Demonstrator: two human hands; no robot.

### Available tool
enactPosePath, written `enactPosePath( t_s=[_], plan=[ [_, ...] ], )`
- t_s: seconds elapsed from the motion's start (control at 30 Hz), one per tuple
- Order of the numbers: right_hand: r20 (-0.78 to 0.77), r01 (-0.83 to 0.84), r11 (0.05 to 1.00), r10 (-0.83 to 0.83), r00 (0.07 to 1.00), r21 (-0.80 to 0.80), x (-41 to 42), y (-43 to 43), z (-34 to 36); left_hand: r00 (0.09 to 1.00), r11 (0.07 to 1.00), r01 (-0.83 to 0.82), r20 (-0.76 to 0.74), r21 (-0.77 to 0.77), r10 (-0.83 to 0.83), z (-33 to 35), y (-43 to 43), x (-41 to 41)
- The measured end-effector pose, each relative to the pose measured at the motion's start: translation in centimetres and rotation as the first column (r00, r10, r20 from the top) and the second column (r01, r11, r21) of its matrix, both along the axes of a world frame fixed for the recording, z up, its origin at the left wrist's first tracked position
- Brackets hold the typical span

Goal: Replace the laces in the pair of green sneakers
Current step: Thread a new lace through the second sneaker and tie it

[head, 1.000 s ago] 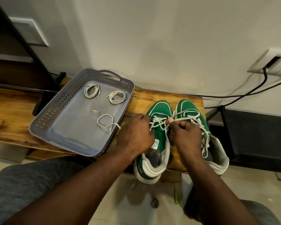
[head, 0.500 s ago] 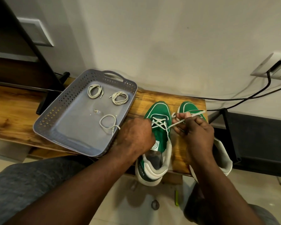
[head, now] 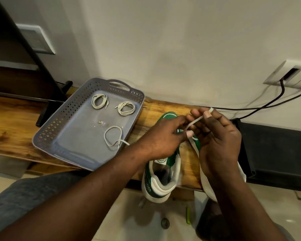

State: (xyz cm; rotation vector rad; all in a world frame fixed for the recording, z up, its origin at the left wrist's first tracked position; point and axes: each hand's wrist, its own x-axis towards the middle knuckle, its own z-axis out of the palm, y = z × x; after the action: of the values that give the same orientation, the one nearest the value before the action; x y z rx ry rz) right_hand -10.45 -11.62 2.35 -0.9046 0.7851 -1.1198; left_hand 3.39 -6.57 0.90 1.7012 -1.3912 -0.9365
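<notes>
Two green sneakers stand side by side on the wooden bench (head: 163, 108), toes to the wall. The left sneaker (head: 161, 178) shows its white heel and tongue label; the right sneaker (head: 196, 146) is mostly hidden behind my right hand. My right hand (head: 217, 136) pinches a white lace (head: 195, 121) and holds it stretched above the shoes. My left hand (head: 163, 138) lies over the left sneaker's lacing, its fingers touching the same lace; the grip is hidden.
A grey perforated tray (head: 59, 124) sits left of the shoes, holding two coiled laces (head: 99, 100) (head: 126, 108) and one loose lace (head: 113, 136). Black cables (head: 268, 106) run along the wall to a socket. A dark box (head: 274, 153) stands right of the bench.
My right hand has pulled the lace up and away toward the wall, drawing it out longer. My left hand has slid forward over the left sneaker's lacing.
</notes>
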Motion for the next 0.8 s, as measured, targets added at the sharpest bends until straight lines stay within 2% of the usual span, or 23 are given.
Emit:
enactPosePath(
  t_s=[0.07,0.13,0.17,0.3,0.37,0.47,0.53,0.6,0.67,0.73,0.8],
  plan=[
    [0.045,-0.003,1.000,0.003,0.999,0.010,-0.1,0.2,0.9,1.000,0.999,-0.021,-0.023,-0.044,0.020,0.1,-0.2,-0.6],
    [0.080,-0.006,0.998,0.002,0.997,0.054,-0.2,0.2,1.4,0.997,0.993,-0.063,0.032,-0.100,0.066,0.0,-0.5,-0.1],
    [0.093,-0.003,0.997,-0.005,0.996,0.081,-0.3,0.1,1.5,0.994,0.994,-0.069,0.078,-0.080,0.075,0.0,-0.5,0.4],
    [0.121,0.034,0.984,-0.056,0.991,0.174,-0.8,-0.9,1.1,0.945,0.978,-0.050,0.327,0.200,-0.018,-1.1,-0.3,3.1],
    [0.114,0.034,0.978,-0.059,0.992,0.208,-0.9,-1.1,0.8,0.962,0.974,-0.043,0.274,0.222,-0.020,-1.1,0.0,3.3],
    [0.090,-0.002,0.971,-0.020,0.996,0.237,-0.5,-0.7,0.0,0.999,0.997,0.004,0.033,0.073,-0.007,0.1,0.3,2.0],
    [0.076,-0.023,0.971,0.005,0.997,0.238,-0.4,-0.4,-0.3,0.998,1.000,-0.009,0.054,-0.011,0.009,0.8,0.2,1.1],
    [0.083,-0.021,0.969,0.000,0.997,0.245,-0.4,-0.5,-0.2,0.989,0.998,-0.059,0.133,-0.002,0.058,0.7,-0.1,1.2],
    [0.100,0.003,0.968,-0.029,0.995,0.250,-0.8,-0.9,0.1,0.958,0.991,-0.103,0.275,0.083,0.076,0.4,-0.3,1.9],
    [0.089,0.036,0.969,-0.060,0.994,0.244,-1.2,-1.3,0.2,0.831,0.968,-0.175,0.554,0.179,0.048,0.0,-0.2,2.4],
    [0.067,0.052,0.967,-0.071,0.995,0.248,-1.4,-1.5,0.2,0.714,0.948,-0.260,0.697,0.183,0.061,-0.3,0.0,2.6]
  ],
)
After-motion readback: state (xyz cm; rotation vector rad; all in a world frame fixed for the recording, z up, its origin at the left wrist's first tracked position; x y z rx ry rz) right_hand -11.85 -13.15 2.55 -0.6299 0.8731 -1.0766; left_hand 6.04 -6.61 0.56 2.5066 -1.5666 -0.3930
